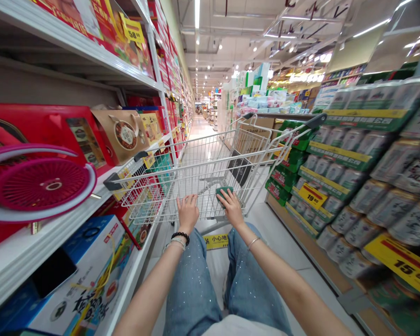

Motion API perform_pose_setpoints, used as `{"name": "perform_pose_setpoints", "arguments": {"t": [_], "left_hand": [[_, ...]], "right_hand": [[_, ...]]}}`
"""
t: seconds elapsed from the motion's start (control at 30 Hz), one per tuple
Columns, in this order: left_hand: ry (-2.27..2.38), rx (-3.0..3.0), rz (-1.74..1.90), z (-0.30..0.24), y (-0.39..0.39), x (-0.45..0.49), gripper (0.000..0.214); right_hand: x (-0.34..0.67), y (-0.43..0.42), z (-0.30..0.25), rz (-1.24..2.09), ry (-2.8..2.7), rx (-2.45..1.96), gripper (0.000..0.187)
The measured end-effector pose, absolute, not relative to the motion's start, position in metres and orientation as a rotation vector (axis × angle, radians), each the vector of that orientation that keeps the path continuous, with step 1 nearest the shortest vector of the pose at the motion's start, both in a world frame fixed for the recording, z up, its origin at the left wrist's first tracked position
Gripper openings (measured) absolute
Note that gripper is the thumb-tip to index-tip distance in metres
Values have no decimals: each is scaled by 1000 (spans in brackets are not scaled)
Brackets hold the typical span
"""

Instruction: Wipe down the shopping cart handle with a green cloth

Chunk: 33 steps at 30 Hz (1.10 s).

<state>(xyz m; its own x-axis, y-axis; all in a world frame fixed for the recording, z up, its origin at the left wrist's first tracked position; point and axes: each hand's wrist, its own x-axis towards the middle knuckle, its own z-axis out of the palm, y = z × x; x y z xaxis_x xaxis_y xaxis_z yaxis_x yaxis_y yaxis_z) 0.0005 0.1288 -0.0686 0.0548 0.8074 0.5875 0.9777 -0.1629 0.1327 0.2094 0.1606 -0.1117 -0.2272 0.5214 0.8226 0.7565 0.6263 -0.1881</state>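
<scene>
— Two hands: where does the left hand lie?
— Half-open over the near end of a wire shopping cart, which looks light and stiff, best taken there.
— The right hand?
— Fingers across a green packet; whether they grip, no telling.

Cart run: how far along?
Done: no goods show in the wire shopping cart yet. In hand: the left hand and right hand rest on the cart's rear, the right on a green grip. Left: boxed gift sets and stacked cans line the aisle, untouched.
</scene>
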Motion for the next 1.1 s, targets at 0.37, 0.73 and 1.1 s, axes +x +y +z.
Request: {"name": "perform_pose_setpoints", "arguments": {"t": [0.37, 0.73, 1.1], "left_hand": [[-1935, -1987, -827, -57, 138, 16, 40], [-1890, -1952, -861, -63, 137, 16, 39], [-1864, -1984, -886, -64, 132, 12, 43]], "right_hand": [[203, 180, -44, -351, -1759, -961, 75], [207, 161, -73, -187, -1813, -920, 81], [190, 166, -96, -229, -1858, -1001, 70]]}}
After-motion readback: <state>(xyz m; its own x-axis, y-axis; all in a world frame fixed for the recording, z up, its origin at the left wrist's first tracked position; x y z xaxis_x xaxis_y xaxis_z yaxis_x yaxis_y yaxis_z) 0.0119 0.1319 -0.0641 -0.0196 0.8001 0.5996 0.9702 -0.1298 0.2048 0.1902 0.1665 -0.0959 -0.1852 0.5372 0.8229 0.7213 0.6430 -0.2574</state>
